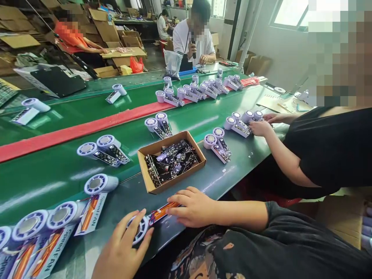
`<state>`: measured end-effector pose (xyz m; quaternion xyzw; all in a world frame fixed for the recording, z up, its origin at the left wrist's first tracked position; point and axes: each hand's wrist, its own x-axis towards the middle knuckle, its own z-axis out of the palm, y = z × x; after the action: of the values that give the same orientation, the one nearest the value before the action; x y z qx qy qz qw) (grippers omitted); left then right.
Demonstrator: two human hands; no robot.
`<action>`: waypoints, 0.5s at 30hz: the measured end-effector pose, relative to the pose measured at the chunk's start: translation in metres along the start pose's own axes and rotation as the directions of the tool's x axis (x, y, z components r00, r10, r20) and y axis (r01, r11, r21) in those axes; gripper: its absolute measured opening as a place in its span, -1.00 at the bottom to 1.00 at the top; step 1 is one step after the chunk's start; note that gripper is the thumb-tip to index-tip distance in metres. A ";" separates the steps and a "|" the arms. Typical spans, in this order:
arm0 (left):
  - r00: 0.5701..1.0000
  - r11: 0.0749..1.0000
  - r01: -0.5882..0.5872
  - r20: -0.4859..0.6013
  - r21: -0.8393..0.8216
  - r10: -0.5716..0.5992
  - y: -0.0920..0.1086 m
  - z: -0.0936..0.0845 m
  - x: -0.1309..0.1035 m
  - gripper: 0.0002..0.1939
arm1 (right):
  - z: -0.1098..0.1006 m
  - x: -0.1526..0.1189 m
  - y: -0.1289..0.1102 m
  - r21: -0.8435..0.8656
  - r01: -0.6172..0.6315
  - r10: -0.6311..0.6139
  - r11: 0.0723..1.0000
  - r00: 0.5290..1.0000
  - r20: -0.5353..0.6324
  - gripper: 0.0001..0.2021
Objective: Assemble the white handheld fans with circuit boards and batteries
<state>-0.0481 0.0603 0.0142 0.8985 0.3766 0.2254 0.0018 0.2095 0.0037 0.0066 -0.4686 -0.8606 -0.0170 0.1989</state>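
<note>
A lilac handheld fan (pixel 142 229) lies at the green table's near edge, its open handle showing an orange battery (pixel 161 213) and thin wires. My left hand (pixel 123 240) curls its fingers over the round fan head. On the far end of the handle rest the fingers of my right hand (pixel 192 207), partly covering the battery. Just beyond, a cardboard box (pixel 170 185) holds a heap of black circuit boards (pixel 174 159). To the left stand several more open fans (pixel 97 184) with orange batteries and "Speed FAN" on their handles.
Pairs of fans with boards fitted (pixel 106 149) stand on the green belt (pixel 130 153), which a red strip (pixel 122 119) divides. At right, a co-worker's hands (pixel 263 126) touch another fan group. Another person (pixel 193 35) sits across the belt.
</note>
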 end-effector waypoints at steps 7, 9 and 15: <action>0.946 0.944 0.304 -0.072 -0.129 -0.315 0.008 0.015 -0.021 -0.35 | -0.030 -0.069 0.066 -0.030 -0.114 0.096 0.993 0.931 -0.353 -0.78; 0.894 0.881 0.434 -0.033 -0.188 -0.447 0.012 0.021 -0.021 -0.27 | -0.041 -0.084 0.085 -0.056 -0.377 0.322 0.925 0.851 -0.415 -0.73; 0.843 0.803 0.525 0.043 -0.284 -0.536 0.019 0.030 -0.016 -0.37 | -0.052 -0.080 0.122 -0.023 -0.828 0.796 0.561 0.547 -0.259 -0.29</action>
<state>-0.0324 0.0406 -0.0159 0.7430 0.5761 0.2851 0.1865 0.3643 -0.0027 0.0065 -0.8216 -0.5142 -0.0359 0.2435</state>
